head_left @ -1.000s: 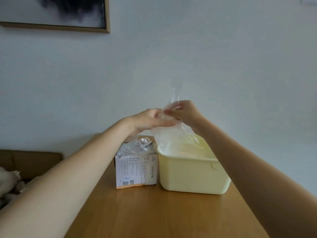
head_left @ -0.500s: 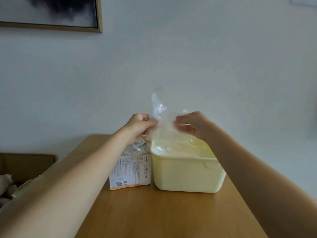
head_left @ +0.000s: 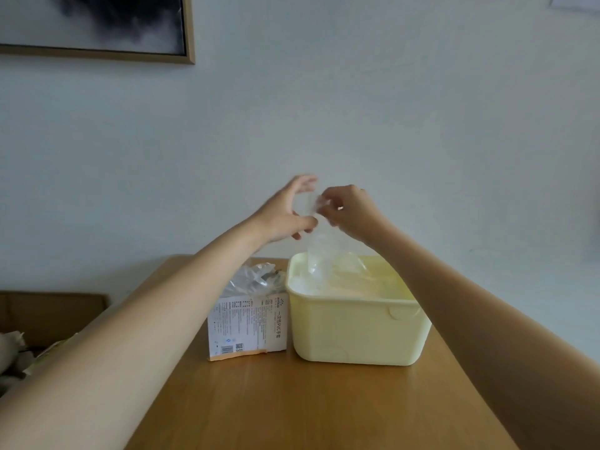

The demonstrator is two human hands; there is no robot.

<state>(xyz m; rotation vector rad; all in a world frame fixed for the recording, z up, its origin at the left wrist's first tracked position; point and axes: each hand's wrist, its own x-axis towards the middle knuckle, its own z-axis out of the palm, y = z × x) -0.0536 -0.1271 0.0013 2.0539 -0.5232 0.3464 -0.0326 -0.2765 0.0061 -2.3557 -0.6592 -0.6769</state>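
Firstly, the count: two bare hands, one clear plastic film [head_left: 324, 251], one pale yellow tub [head_left: 354, 329], one printed carton [head_left: 246, 323], one wooden table [head_left: 292, 404] and one framed picture [head_left: 97, 24] were in view.

The right hand [head_left: 352, 212] was raised above the tub, at 12 o'clock from the tub's rim; its fingers were curled and bunched together, pinching the top edge of the clear plastic film. The film hung straight down from that pinch; its lower part lay inside the tub, at the tub's rear half, against more pale material whose nature could not be told.

The left hand [head_left: 282, 216] was at 9 o'clock from the right hand, just beside it; its fingers and thumb were spread wide apart in a C shape, holding nothing. Its upper fingers were blurred; its lower digit reached the film's left edge, but whether it touched the film could not be told.

The tub stood upright on the table, at 6 o'clock from both hands; the carton stood at 9 o'clock from the tub, touching its side wall or just beside it; crumpled clear plastic [head_left: 253, 277] bulged from the carton's open top.

The framed picture hung on the wall at 10 o'clock from the hands, well apart from them; both forearms ran in from the lower corners of the view.
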